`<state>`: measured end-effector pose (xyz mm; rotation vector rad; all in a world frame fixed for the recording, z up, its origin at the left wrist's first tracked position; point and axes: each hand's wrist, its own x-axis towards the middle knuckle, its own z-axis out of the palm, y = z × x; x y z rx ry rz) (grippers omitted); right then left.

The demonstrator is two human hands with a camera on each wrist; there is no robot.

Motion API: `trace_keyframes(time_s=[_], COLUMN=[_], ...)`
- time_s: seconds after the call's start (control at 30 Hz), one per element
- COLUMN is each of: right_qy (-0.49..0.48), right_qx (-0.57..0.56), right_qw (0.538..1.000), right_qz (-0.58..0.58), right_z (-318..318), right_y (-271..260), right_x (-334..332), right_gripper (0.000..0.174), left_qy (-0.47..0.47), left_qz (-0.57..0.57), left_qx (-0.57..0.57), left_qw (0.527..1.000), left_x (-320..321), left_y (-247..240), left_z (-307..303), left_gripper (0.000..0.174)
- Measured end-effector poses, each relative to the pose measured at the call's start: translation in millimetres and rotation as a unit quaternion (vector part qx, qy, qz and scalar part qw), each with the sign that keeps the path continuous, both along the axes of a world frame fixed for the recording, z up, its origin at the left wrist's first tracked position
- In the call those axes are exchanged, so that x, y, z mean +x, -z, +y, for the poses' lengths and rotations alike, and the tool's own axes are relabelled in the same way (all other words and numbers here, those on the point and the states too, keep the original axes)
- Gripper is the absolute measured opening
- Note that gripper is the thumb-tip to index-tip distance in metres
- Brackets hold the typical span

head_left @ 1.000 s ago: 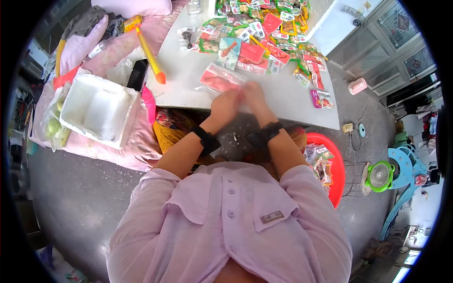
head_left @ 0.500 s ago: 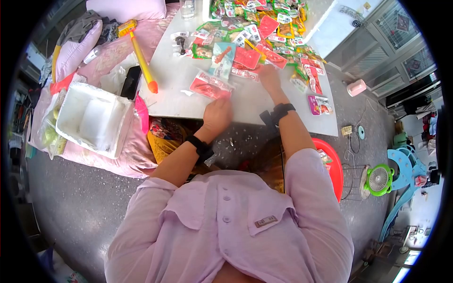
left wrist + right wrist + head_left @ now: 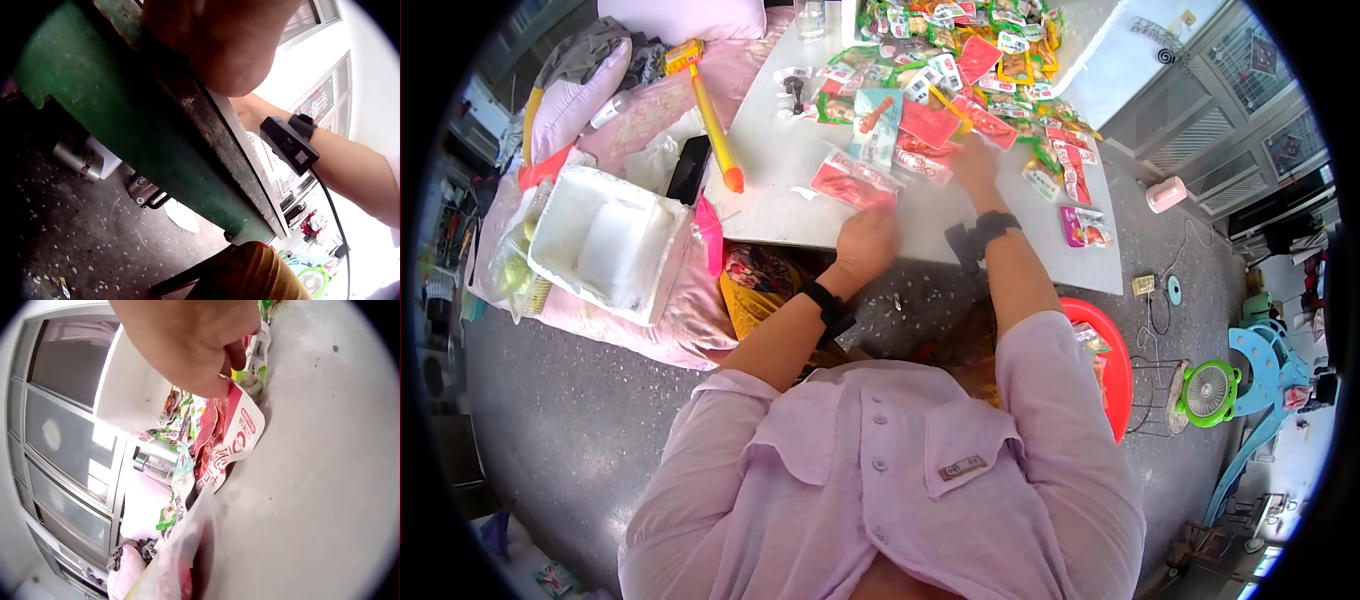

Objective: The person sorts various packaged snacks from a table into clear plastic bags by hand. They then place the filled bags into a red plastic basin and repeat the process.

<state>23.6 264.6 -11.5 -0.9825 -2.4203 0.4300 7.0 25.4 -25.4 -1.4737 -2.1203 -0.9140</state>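
My left hand [image 3: 867, 242] is at the table's front edge, its curled fingers gripping the near edge of a clear-and-red food packet [image 3: 852, 178]. In the left wrist view that hand [image 3: 222, 44] bulges over the table edge, its fingertips hidden. Farther in and to the right, my right hand [image 3: 975, 168] reaches to the packet pile, fingertips right at a narrow yellow strip [image 3: 947, 103]. In the right wrist view the right hand [image 3: 194, 347] has bent fingers close over a red-and-white packet [image 3: 234, 428]; I cannot tell whether they pinch anything.
Many food packets [image 3: 1010, 75] spill from a white box at the back of the table [image 3: 770, 190]. A purple packet [image 3: 1084, 227] lies at the right. Left are a yellow toy hammer [image 3: 712, 130], a phone [image 3: 689, 168] and a white foam box [image 3: 605, 240]; a red basin [image 3: 1118, 390] stands lower right.
Both hands were together at the clear-and-red packet. The right hand has moved away to the pile, farther back and right. The left hand has stayed by the packet's near edge.
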Motion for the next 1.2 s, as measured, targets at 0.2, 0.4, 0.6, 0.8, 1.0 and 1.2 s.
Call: trace_keyframes(time_s=[0.2,0.4,0.6,0.8,1.0,1.2], right_qy=[-0.080,-0.062,-0.068,-0.142,-0.186,-0.171], right_qx=[-0.378,-0.506,-0.627,-0.641,-0.671,-0.721], right_qw=[0.859,0.771,0.631,0.626,0.575,0.530], right_qz=[0.335,0.381,0.451,0.421,0.431,0.414], right_z=[-26.7,-48.6,-73.5,-74.3,-82.4,-99.8], right_y=[-4.7,-22.7,-40.0,-13.0,-3.9,20.3], right_x=[48.9,119.9,146.6,135.5,123.1,96.6], right_gripper=[0.022,0.017,0.014,0.010,0.008,0.007], left_qy=[-0.017,-0.038,-0.026,-0.011,-0.024,-0.038], left_qz=[-0.023,-0.122,-0.199,-0.227,-0.219,-0.164], left_qx=[-0.048,-0.049,-0.012,0.010,-0.004,-0.042], left_qw=[0.998,0.991,0.979,0.974,0.975,0.985], left_x=[1.5,8.3,15.3,10.9,19.9,30.3], left_y=[-5.6,-12.7,-13.5,-11.3,-35.2,-44.9], left_z=[-2.2,-2.6,1.4,3.4,-2.0,-0.2], left_gripper=[0.012,0.015,0.017,0.011,0.014,0.014])
